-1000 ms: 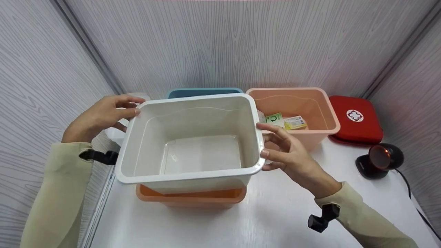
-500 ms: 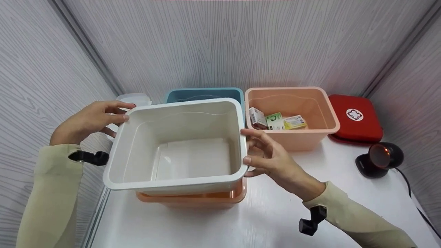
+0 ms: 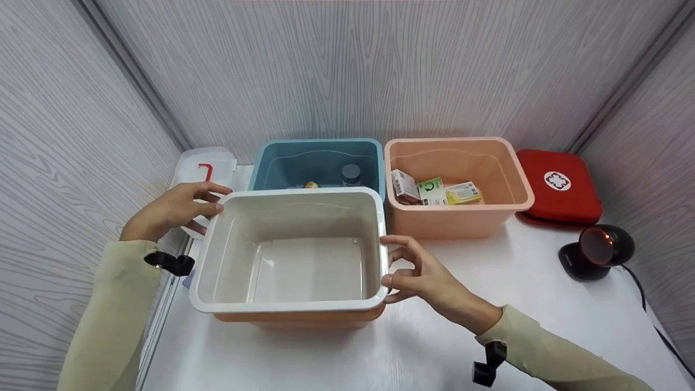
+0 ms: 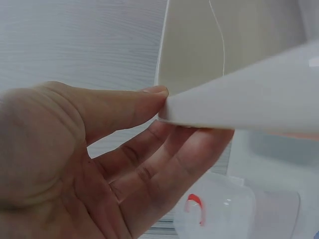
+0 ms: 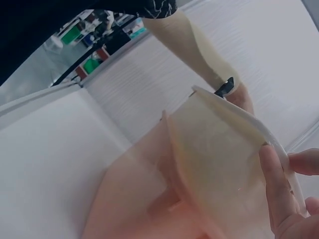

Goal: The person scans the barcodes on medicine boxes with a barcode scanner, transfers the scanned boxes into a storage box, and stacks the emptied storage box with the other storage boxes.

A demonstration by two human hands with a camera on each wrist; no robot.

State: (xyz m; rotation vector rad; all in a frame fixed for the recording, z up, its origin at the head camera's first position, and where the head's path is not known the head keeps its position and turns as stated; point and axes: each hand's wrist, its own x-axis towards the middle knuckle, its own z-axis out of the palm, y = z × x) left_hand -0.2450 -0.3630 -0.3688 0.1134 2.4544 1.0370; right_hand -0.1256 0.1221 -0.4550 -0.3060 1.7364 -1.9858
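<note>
A white plastic bin [image 3: 288, 308] is held between both hands, its bare inside facing up in the head view. My left hand [image 3: 171, 210] pinches the rim at the far left corner, thumb on top and fingers beneath, as the left wrist view [image 4: 124, 149] confirms. On the right side, my right hand [image 3: 431, 279] grips the rim between thumb and fingers. Directly below sits an orange bin [image 3: 309, 323], mostly hidden by the white one. The right wrist view shows the white bin's wall [image 5: 219, 154] rising above the orange bin's rim [image 5: 172, 144]; how deep it sits inside cannot be told.
Behind stand a blue bin [image 3: 320, 142] with a dark-capped jar [image 3: 351, 174] and a peach bin [image 3: 445, 224] with several medicine boxes [image 3: 433, 191]. A red first-aid case [image 3: 562, 195], a black scanner [image 3: 602, 252] with a cable and a translucent container [image 3: 203, 163] flank them.
Both hands have shifted the white bin left, then slightly back right and downward over the orange bin. The blue bin and its contents have come into view.
</note>
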